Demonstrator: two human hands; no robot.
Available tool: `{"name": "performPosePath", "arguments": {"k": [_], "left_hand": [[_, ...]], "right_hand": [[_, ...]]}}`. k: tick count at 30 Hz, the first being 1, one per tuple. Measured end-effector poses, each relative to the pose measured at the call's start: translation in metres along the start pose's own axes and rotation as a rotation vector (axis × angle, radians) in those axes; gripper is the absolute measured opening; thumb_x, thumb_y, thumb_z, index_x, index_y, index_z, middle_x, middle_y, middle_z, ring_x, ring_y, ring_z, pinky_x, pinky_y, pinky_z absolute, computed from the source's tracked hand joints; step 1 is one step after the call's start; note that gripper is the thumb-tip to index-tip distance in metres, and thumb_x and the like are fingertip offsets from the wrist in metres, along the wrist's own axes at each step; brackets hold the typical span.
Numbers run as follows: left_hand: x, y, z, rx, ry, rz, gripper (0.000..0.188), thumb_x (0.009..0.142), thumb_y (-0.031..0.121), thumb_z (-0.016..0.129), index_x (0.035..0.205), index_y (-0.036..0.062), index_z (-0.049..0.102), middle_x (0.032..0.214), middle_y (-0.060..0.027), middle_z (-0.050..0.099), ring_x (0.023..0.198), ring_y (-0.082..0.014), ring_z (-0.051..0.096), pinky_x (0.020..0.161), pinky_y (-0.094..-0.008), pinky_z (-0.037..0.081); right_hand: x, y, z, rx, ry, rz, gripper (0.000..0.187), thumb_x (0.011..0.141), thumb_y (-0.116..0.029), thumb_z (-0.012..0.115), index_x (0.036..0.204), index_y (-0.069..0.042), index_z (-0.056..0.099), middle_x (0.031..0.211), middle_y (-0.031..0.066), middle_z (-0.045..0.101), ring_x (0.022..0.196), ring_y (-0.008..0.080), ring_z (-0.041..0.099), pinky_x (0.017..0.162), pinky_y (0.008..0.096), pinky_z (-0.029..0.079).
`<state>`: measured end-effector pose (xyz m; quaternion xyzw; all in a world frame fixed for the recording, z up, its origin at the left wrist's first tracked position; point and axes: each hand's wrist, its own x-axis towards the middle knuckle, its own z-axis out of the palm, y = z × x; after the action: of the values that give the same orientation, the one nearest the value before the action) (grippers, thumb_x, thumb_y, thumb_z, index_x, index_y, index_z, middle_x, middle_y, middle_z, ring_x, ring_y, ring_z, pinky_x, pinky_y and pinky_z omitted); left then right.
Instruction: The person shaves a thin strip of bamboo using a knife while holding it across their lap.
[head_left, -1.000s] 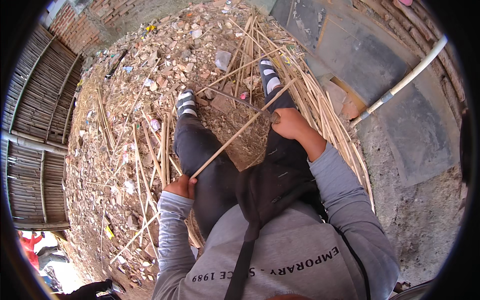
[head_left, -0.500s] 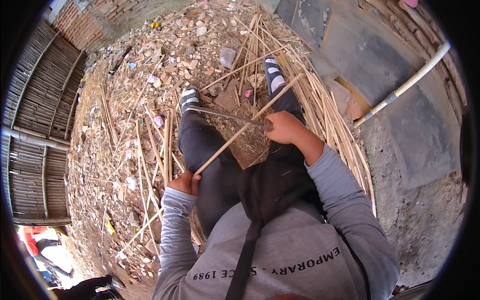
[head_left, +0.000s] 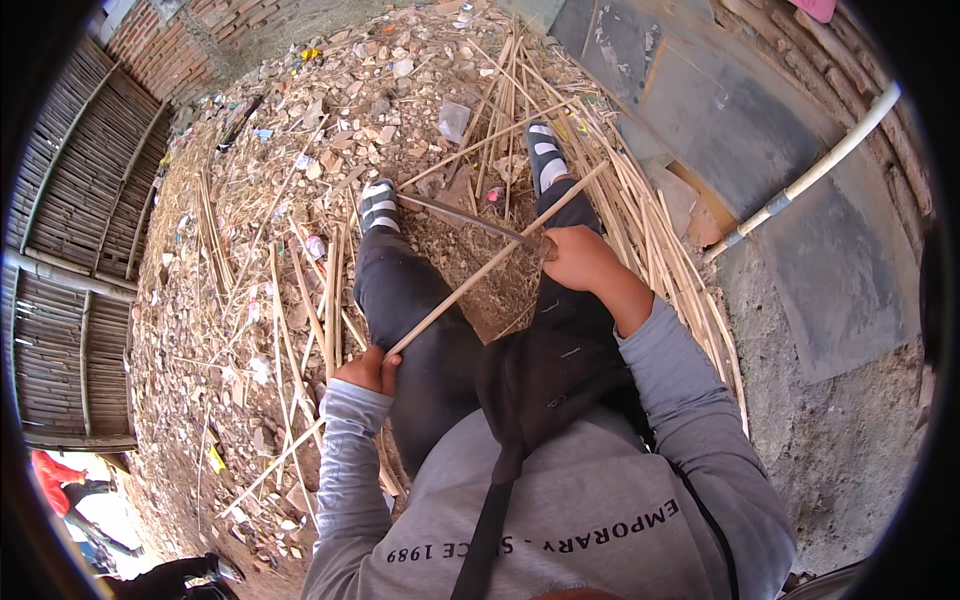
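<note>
My left hand (head_left: 368, 370) is closed around the lower part of a long, pale bamboo stick (head_left: 455, 297), beside my left thigh. The stick slants up to the right across the space between my legs. My right hand (head_left: 582, 258) grips the handle of a long knife (head_left: 460, 213), and its narrow dark blade points left toward my left foot. Close to the right hand, the blade crosses the stick, apparently against it. My right fingers wrap around the handle and hide most of it.
Many split bamboo strips (head_left: 640, 225) lie along my right leg, with more strips (head_left: 335, 300) left of my left leg. Brick rubble and litter (head_left: 390, 130) cover the ground ahead. Dark panels (head_left: 835, 260) and a pale pipe (head_left: 820, 165) are at right. People stand at the lower left.
My right hand has shifted slightly right and the knife has tilted, its far end rising toward my left foot. The left hand stays nearly in place with the stick.
</note>
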<state>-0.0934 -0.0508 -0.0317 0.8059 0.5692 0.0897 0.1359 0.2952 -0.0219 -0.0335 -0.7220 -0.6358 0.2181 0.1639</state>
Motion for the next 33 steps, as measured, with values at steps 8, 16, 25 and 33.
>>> {"name": "performPosePath", "arguments": {"k": [8,16,25,33], "left_hand": [[-0.001,-0.007,0.002,-0.020,-0.021,0.022,0.037,0.099,0.039,0.059,0.085,0.0050,0.056,0.068,-0.0230,0.063,0.066,-0.0463,0.064,0.059,-0.0549,0.049],[0.000,0.003,-0.007,0.038,-0.043,-0.010,0.034,0.099,0.038,0.059,0.087,0.0056,0.057,0.070,-0.0224,0.064,0.066,-0.0458,0.064,0.059,-0.0544,0.049],[-0.003,-0.002,-0.004,-0.009,-0.020,0.026,0.034,0.099,0.037,0.060,0.086,0.0055,0.056,0.067,-0.0227,0.062,0.065,-0.0465,0.063,0.059,-0.0551,0.049],[0.000,0.000,-0.005,0.011,-0.021,0.022,0.035,0.099,0.037,0.060,0.085,0.0056,0.056,0.063,-0.0227,0.060,0.062,-0.0472,0.062,0.056,-0.0547,0.048]], "right_hand": [[-0.013,-0.019,0.010,-0.025,-0.109,-0.167,0.022,0.075,-0.021,0.069,0.092,-0.007,0.069,0.083,0.0202,0.070,0.086,0.0407,0.068,0.076,0.0505,0.054],[-0.004,0.011,0.005,-0.012,0.009,0.035,0.027,0.078,-0.022,0.068,0.098,-0.004,0.069,0.092,0.0226,0.070,0.094,0.0408,0.067,0.082,0.0489,0.054],[-0.007,0.013,0.013,0.045,0.045,-0.099,0.020,0.076,-0.022,0.070,0.088,-0.006,0.068,0.082,0.0200,0.069,0.083,0.0412,0.068,0.077,0.0502,0.053],[-0.012,0.021,0.000,0.049,0.050,0.020,0.022,0.080,-0.022,0.067,0.094,-0.005,0.069,0.090,0.0226,0.069,0.090,0.0423,0.067,0.080,0.0512,0.053]]}}
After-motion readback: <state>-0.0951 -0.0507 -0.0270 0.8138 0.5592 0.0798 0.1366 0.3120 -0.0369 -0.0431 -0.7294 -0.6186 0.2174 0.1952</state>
